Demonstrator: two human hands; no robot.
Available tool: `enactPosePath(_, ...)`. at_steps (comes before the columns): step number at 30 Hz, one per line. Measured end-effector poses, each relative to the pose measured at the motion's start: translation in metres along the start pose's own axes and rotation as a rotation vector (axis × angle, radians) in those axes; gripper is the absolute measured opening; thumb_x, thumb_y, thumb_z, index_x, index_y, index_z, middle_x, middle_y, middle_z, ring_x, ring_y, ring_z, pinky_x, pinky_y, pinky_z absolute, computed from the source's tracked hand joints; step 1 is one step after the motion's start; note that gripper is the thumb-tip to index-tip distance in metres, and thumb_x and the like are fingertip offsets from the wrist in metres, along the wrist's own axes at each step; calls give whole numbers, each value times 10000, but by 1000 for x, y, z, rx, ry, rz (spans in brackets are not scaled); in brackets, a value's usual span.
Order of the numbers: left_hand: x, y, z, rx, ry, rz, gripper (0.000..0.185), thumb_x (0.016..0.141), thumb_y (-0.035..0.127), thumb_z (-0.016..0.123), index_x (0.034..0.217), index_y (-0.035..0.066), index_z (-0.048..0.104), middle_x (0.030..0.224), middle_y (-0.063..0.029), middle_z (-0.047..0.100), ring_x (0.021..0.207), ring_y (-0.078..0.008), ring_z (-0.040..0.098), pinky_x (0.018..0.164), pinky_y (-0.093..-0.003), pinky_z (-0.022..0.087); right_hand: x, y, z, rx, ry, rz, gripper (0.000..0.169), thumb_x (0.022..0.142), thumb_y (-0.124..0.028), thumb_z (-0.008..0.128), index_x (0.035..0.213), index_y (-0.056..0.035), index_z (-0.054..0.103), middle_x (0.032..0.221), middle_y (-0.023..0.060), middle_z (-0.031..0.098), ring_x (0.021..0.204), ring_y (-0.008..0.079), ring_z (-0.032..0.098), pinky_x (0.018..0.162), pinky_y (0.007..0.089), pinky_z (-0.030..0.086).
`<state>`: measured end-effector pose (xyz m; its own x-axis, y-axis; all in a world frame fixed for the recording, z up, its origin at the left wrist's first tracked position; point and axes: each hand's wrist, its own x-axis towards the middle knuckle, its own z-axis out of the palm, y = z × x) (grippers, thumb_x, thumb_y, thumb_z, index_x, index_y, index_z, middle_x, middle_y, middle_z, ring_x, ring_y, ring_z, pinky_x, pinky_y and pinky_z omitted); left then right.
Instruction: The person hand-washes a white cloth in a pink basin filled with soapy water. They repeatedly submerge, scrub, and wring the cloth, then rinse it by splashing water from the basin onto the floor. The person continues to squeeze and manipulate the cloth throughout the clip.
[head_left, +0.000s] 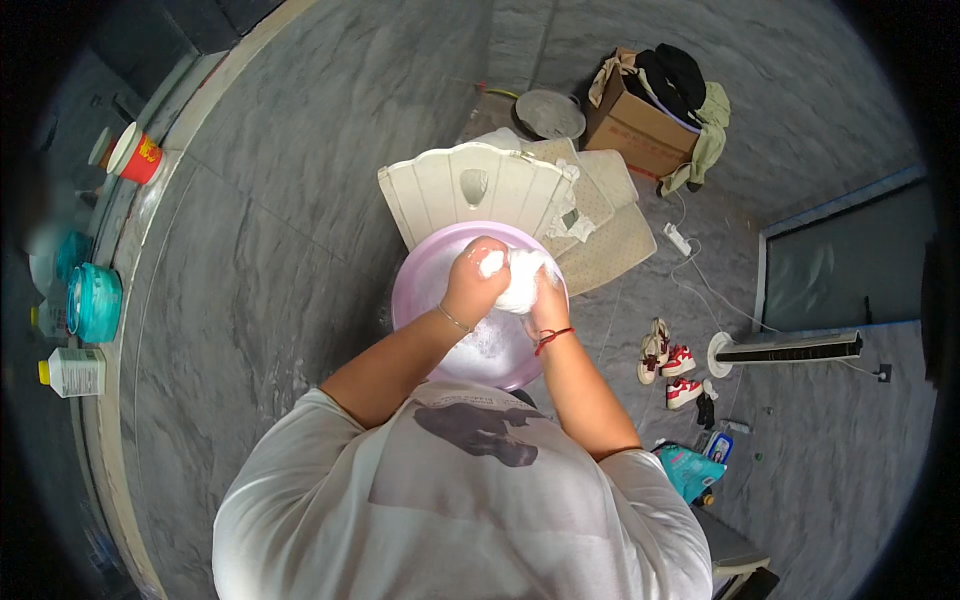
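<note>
Both my hands grip a bunched white cloth (519, 285) covered in suds, held over a pink plastic basin (403, 300). My left hand (476, 281) is closed around the cloth's left end, with foam on its fingers. On the other side, my right hand (551, 296) clasps the right end, its fingertips partly hidden by the cloth. Below them, foamy water (487, 349) fills the lower part of the basin. The basin's near rim is partly covered by my shirt and forearms.
A white slatted panel (435, 187) stands just beyond the basin, beside beige mats (607, 247). Farther back are a cardboard box (637, 127) of clothes and a round grey lid-like disc (550, 114). To the right lie a power strip (676, 240), shoes (679, 360) and a tower fan (787, 349).
</note>
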<state>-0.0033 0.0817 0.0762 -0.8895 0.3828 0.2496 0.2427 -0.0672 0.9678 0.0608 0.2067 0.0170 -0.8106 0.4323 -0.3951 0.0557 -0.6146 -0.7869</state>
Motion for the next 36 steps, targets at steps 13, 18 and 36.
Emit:
enactPosePath(13,1,-16,-19,294,-314,199,166,711,8,639,875,28,620,853,-120,594,795,-281,600,734,-344,483,-1,-19,0,-99,-252,637,308,943,-276,542,1197,-100,536,1129,67,632,971,189,653,753,310,564)
enactPosePath(18,13,-35,-27,196,36,-221,132,829,100,609,936,23,607,829,-74,616,797,-157,573,736,-303,471,-17,-9,-3,-498,-295,-164,777,778,-223,749,1400,-52,318,1296,144,498,1149,275,542,903,353,485)
enactPosePath(36,11,25,-17,41,-643,206,79,654,-13,574,727,15,562,743,-94,553,709,-240,546,668,-315,445,-15,-22,-10,-369,-722,484,735,493,109,700,1190,-76,560,1078,10,578,988,178,566,765,320,524)
